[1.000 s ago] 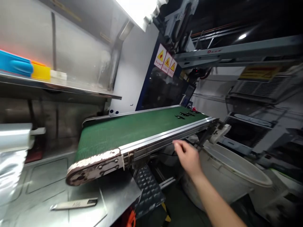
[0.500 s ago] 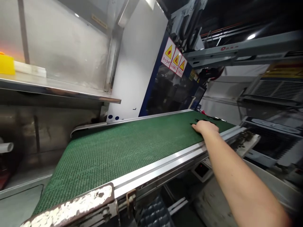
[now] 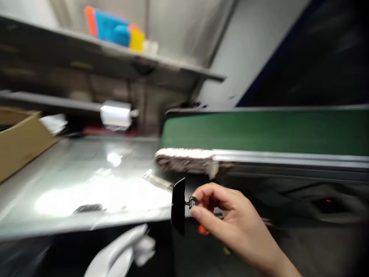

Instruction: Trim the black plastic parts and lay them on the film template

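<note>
My right hand [image 3: 230, 219], bare, pinches a small ring at the end of a short stem on a glossy black part [image 3: 178, 207]. The part's flat, panel-like face hangs upright to the left of the fingertips, and its exact kind is unclear. My left hand [image 3: 122, 252], in a white glove and blurred, is low in the view with fingers apart and nothing visible in them. It is a short way left of the black part, not touching it. Just under my right fingers shows something orange-red [image 3: 203, 230], too little visible to name.
A shiny worktable [image 3: 123, 150] carries a dark piece [image 3: 89, 208] and a pale strip [image 3: 158, 181]. A cardboard box [image 3: 25, 142] stands at left. The green conveyor belt [image 3: 259, 130] runs off right. Above are a white roll [image 3: 116, 114] and a shelf [image 3: 184, 65] with blue, orange and yellow items.
The view has swung left from the conveyor to the worktable. My right hand has come back from the belt's far end and now holds the black part up close. My gloved left hand has appeared.
</note>
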{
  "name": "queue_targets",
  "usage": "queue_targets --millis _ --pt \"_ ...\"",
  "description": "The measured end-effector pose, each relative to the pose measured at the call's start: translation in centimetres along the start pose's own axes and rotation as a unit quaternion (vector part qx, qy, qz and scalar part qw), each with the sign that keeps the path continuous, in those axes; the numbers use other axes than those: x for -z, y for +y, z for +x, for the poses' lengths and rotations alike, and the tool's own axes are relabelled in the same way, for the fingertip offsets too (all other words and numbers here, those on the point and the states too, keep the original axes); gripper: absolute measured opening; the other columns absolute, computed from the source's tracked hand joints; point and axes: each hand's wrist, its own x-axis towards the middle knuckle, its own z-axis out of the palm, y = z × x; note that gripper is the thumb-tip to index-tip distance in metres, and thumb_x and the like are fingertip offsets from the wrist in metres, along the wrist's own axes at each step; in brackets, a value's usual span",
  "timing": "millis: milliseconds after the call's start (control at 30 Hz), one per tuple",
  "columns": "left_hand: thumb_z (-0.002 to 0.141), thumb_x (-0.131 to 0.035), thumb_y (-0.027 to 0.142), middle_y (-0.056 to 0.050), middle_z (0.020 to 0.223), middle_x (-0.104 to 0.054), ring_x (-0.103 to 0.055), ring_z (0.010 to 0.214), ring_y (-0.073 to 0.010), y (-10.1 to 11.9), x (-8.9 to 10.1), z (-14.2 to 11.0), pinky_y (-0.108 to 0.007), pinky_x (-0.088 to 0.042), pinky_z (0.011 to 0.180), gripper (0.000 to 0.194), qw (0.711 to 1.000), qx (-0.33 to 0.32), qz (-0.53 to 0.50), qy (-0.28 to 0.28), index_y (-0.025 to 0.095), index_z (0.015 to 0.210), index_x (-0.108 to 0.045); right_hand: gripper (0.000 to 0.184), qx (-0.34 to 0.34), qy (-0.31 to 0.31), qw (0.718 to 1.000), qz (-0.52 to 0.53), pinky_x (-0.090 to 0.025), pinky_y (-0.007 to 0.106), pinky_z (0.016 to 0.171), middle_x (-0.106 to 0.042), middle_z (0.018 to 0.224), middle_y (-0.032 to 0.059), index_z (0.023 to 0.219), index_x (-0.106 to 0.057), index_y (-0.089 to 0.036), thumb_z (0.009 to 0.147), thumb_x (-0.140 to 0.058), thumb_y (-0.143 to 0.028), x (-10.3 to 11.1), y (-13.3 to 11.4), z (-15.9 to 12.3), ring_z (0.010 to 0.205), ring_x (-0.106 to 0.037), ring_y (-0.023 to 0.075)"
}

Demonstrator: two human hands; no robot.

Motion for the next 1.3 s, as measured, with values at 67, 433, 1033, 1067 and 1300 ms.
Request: queue_targets --millis 67,433,1033,1067,1300 --pt "0.094 -0.061 0.072 -0.014 0.108 -0.081 -0.078 0.081 -0.0286 -1.3 3.5 -3.6 -0.038 -0.064 0.062 0.062 0.992 0.089 -0.069 -0.058 0.025 0.132 -0.075 0.021 0.010 -0.105 0.993 0.053 -0.052 0.020 0.060 -0.069 0.075 -0.0020 0.094 -0.073 -0.024 0.097 -0.073 -0.044 -6.4 -0.7 -1.3 0.066 -0.063 0.0113" --pt "0.104 -0.066 0.051 -0.016 0.098 -0.082 -0.082 0.080 -0.0257 -8.2 11.3 -10.4 -0.022 -0.063 0.058 0.053 0.846 0.174 -0.485 -0.139 0.013 0.141 -0.065 0.019 0.015 -0.203 0.976 0.080 -0.053 0.021 0.051 -0.075 0.079 -0.0009 0.101 -0.077 -0.030 0.096 -0.075 -0.047 -20.5 -0.4 -4.0 0.060 -0.067 0.0136" --pt "0.109 -0.054 0.049 -0.011 0.082 -0.080 -0.078 0.066 -0.0194 -8.8 12.3 -11.4 -0.020 -0.058 0.055 0.051 0.860 0.148 -0.465 -0.149 0.014 0.145 -0.064 0.049 -0.203 -0.261 0.884 0.329 -0.049 0.018 0.055 -0.071 0.075 0.0026 0.089 -0.074 -0.021 0.104 -0.058 -0.064 -24.5 0.7 -6.2 0.064 -0.063 0.0104" --pt "0.109 -0.055 0.049 -0.010 0.080 -0.079 -0.078 0.065 -0.0193 -8.7 12.3 -11.3 -0.020 -0.058 0.055 0.052 0.864 0.147 -0.458 -0.147 0.014 0.145 -0.064 0.048 -0.210 -0.264 0.876 0.345 -0.048 0.017 0.054 -0.071 0.074 0.0021 0.089 -0.074 -0.020 0.104 -0.058 -0.064 -24.7 0.9 -6.3 0.063 -0.061 0.0093" --pt "0.102 -0.047 0.075 -0.017 0.087 -0.081 -0.080 0.068 -0.0265 -11.1 13.2 -10.5 -0.024 -0.060 0.052 0.079 0.868 0.227 -0.428 -0.114 0.011 0.149 -0.059 0.026 -0.169 -0.170 0.911 0.336 -0.054 0.016 0.057 -0.076 0.082 0.0011 0.101 -0.078 -0.026 0.100 -0.071 -0.052 -24.9 0.9 -6.3 0.067 -0.068 0.0106"
